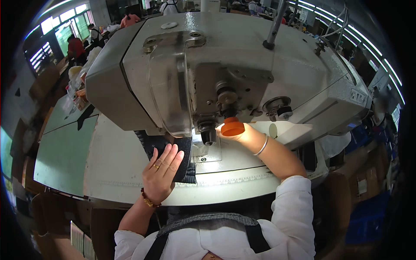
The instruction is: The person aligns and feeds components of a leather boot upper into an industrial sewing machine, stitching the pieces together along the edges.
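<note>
Dark fabric piece [184,162] lies on the pale bench [112,164], under the head of the grey sewing machine [225,65]. Left hand [162,173] rests flat on it, fingers spread, not gripping. Right hand [236,132] reaches up by the needle area, fingers closed on an orange cap [232,127]. Hands well apart.

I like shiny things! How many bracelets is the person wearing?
2: a silver bangle on the right wrist near the orange knob, and a beaded bracelet on the left wrist. Sleeves could hide more.
</note>
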`<state>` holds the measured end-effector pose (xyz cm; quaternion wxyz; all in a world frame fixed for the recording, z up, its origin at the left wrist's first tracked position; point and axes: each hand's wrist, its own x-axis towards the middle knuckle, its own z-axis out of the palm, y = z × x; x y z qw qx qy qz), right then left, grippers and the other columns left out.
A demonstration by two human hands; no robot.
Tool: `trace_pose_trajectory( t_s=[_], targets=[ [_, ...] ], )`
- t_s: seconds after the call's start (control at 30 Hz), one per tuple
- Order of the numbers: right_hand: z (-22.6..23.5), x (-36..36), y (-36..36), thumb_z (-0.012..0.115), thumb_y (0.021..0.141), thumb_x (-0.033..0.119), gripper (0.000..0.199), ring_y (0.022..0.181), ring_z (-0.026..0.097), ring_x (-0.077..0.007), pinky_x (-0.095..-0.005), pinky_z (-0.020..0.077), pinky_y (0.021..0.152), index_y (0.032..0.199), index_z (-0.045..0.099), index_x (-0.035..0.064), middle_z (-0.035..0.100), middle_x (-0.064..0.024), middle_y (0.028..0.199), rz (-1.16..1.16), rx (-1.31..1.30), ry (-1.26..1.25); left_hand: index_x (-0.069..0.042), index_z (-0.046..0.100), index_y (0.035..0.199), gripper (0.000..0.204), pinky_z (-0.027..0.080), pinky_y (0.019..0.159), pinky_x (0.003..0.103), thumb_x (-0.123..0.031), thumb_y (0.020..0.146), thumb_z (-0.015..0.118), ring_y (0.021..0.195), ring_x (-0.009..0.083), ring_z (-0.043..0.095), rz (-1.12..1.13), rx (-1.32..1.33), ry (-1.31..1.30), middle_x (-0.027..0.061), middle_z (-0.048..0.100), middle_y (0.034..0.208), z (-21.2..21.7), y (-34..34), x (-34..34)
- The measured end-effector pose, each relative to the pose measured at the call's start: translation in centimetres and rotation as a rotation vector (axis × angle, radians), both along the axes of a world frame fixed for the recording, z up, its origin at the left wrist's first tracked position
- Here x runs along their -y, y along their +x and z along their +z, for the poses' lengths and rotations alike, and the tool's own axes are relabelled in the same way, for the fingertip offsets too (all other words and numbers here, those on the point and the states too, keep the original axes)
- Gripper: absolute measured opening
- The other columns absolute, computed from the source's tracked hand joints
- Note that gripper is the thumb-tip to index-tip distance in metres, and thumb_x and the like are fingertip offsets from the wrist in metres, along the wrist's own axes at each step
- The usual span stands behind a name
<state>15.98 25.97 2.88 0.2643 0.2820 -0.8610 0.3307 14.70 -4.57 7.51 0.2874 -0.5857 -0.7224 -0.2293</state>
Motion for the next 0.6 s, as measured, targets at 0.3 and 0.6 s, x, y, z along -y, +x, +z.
trace_pose_trajectory(
  t_s=[0.3,0.6],
  targets=[
    [0.2,-0.4,0.4,0.031,0.101,0.027,0.039,0.117,0.05,-0.0212,-0.0358,0.0405,0.103,0.129,0.042,0.0031,0.05,-0.0096,0.124,0.005,0.019,0.143,-0.005,0.066,0.115,0.049,0.043,0.102,0.047,0.006,0.068,0.056,0.119,0.0247,0.057,-0.031,0.045,-0.033,0.0125,0.063,0.122,0.3,-1.5,0.2],
    [-0.7,0.7,-0.8,0.072,0.072,0.001,0.027,0.081,0.066,-0.0222,-0.0324,0.0557,0.073,0.098,0.07,0.0084,0.068,-0.006,0.095,-0.241,-0.359,0.11,-0.007,0.066,0.115,0.049,0.042,0.103,0.047,0.008,0.069,0.058,0.119,0.025,0.057,-0.144,0.089,0.027,0.0115,0.063,0.122,-0.2,-3.1,0.3]
  ],
)
